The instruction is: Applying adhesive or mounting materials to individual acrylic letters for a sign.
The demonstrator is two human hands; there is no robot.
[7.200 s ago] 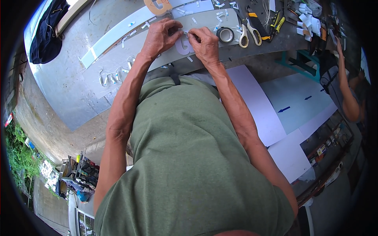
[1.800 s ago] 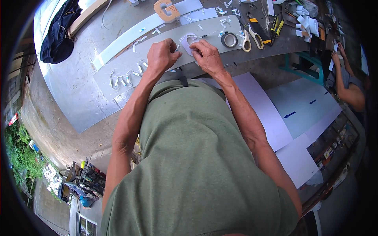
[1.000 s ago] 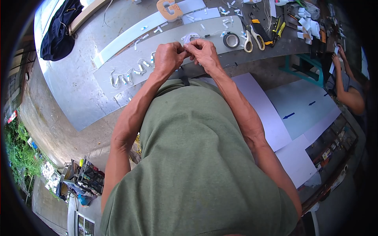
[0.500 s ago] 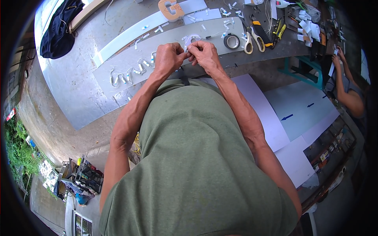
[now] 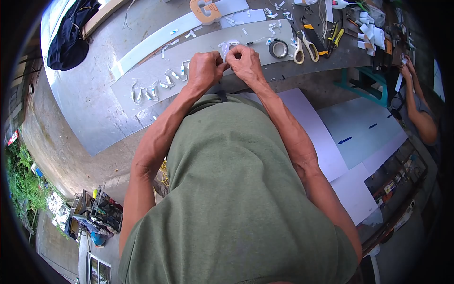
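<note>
A string of small white modules on thin wire (image 5: 166, 80) lies in a zigzag on the grey sheet (image 5: 265, 64). Its right end passes behind my left hand (image 5: 204, 72), whose fingers are closed, their tips turned toward my other hand. Close beside it, my right hand (image 5: 246, 66) pinches thumb and forefinger into a ring. Anything held in either pinch is too small or hidden to make out. Just beyond the fingertips lies a pale lilac-white cut piece (image 5: 229, 46), partly covered by my right hand. A short dark-tipped tool or lead (image 5: 249, 44) lies next to it.
Black tape (image 5: 278, 48), scissors (image 5: 298, 51), a yellow-black cutter (image 5: 314, 38) and yellow-handled pliers (image 5: 336, 37) lie to the right. An orange letter shape (image 5: 205, 12) sits at the back. Dark cloth (image 5: 73, 38) is far left. Another person's arms (image 5: 414, 99) are at far right.
My fingertips have drawn slightly apart, and the right thumb and forefinger now form a rounder ring. My left hand has shifted only a little. The other person's arms have moved slightly.
</note>
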